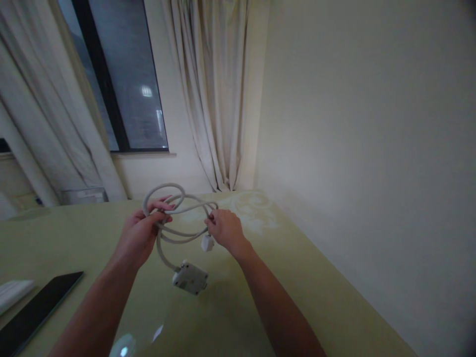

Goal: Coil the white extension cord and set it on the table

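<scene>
A looped white power cord (182,241) is stretched between my two hands above the table. My left hand (143,228) grips the loops on the left side, its thumb and fingers around the cord. On the right, my right hand (225,228) pinches the other end of the loops. Below that hand dangles a white plug (207,243). From the left side the cord runs down to a white power strip block (190,277), which hangs tilted with its screwed face showing; whether it touches the table cannot be told.
The glossy pale green table (297,302) meets a plain wall (364,148) on the right. A black flat tablet-like object (40,312) and a white object (15,292) lie at the left. Curtains (215,99) and a window (126,74) are behind.
</scene>
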